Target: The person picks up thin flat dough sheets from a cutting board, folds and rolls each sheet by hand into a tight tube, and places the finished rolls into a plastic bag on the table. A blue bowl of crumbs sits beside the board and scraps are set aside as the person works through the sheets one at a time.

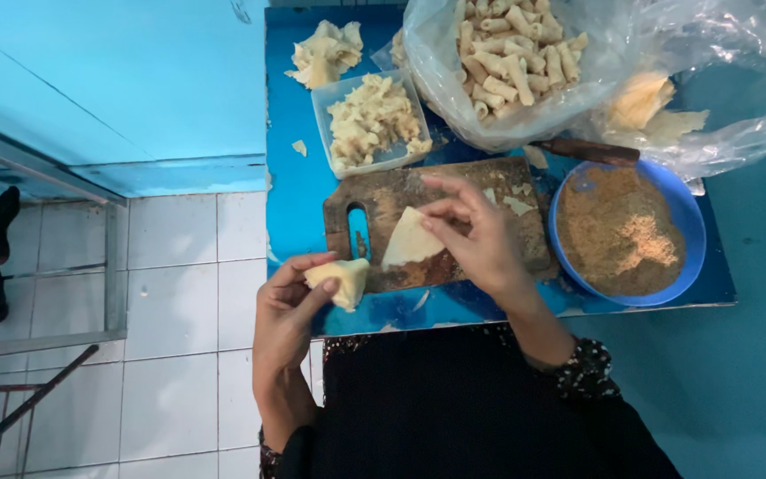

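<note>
The left hand (pixel 287 306) grips a small stack of pale wrappers (pixel 340 279) at the near edge of the blue tabletop (pixel 299 195). The right hand (pixel 480 235) pinches a single triangular wrapper (pixel 410 239) flat on the wooden cutting board (pixel 383 200) — a blue bowl of brown crumbs (pixel 627 232) sits just beside it.

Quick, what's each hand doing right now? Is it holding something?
Left hand: closed on a folded stack of pale wrappers.
Right hand: fingertips pinching one thin wrapper sheet over the cutting board.
</note>
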### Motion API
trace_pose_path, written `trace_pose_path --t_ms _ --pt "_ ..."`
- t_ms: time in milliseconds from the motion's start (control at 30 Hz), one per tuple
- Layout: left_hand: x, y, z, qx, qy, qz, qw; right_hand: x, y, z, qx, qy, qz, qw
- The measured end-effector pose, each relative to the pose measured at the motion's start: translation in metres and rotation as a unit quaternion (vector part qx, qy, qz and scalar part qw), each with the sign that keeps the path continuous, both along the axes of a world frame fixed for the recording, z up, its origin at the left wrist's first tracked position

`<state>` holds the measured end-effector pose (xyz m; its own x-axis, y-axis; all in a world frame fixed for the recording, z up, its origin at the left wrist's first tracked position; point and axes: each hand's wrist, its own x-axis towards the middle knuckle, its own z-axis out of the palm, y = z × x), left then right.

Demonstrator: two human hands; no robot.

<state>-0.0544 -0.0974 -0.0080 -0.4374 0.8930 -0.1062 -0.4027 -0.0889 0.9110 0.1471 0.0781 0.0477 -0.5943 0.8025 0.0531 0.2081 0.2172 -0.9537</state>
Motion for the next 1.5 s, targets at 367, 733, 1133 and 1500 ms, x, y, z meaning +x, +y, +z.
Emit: trace_pose_path --t_ms 367,733,1133,1500 --pt "0.021 0.022 0.02 0.014 -0.002 0.007 1.0 0.018 -0.019 0.025 0.421 -0.03 0.081 0.903" --pt "0.007 0.005 0.001 0.01 -0.027 0.102 0.994 -0.008 0.004 -0.02 0.522 -0.186 0.137 0.821" --pt "0.01 0.006 0.002 0.003 -0.101 0.048 0.994 0.011 0.015 0.009 0.243 -0.089 0.027 0.965" --pt "0.029 0.026 0.012 0.051 -0.097 -0.027 0.994 -0.004 -0.004 0.024 0.321 -0.095 0.046 0.941"
